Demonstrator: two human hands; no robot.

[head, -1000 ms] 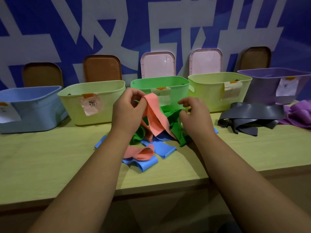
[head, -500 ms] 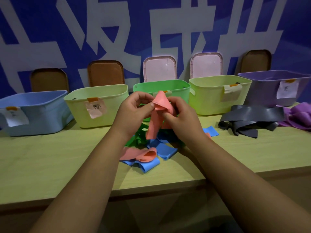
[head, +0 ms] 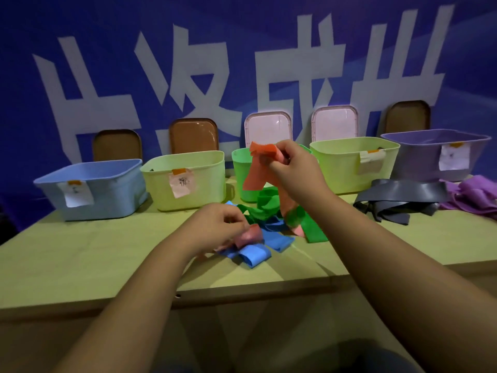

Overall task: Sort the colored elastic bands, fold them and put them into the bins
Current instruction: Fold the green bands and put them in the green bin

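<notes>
My right hand [head: 291, 168] holds an orange band [head: 256, 168] raised in front of the green bin [head: 242, 173]; the band's loose end hangs down into the pile. My left hand [head: 220, 227] is lower, at the pile's left edge, pinching a second pinkish-orange band [head: 250, 236]. Under both hands lies a tangle of green bands [head: 265, 207] and blue bands [head: 255, 255] on the table. Along the back stand a blue bin [head: 107, 189], a yellow-green bin [head: 207, 181], another yellow-green bin [head: 344, 168] and a purple bin [head: 419, 154].
Dark grey bands [head: 398, 199] and purple bands [head: 476, 196] lie at the right in front of the purple bin. Brown and pink lids [head: 267, 129] lean on the blue wall behind the bins. The table's front edge [head: 242, 292] runs close below the pile.
My right hand has lifted the orange band up and to the right. My left hand let go of it and dropped to the pile, taking hold of the second orange band.
</notes>
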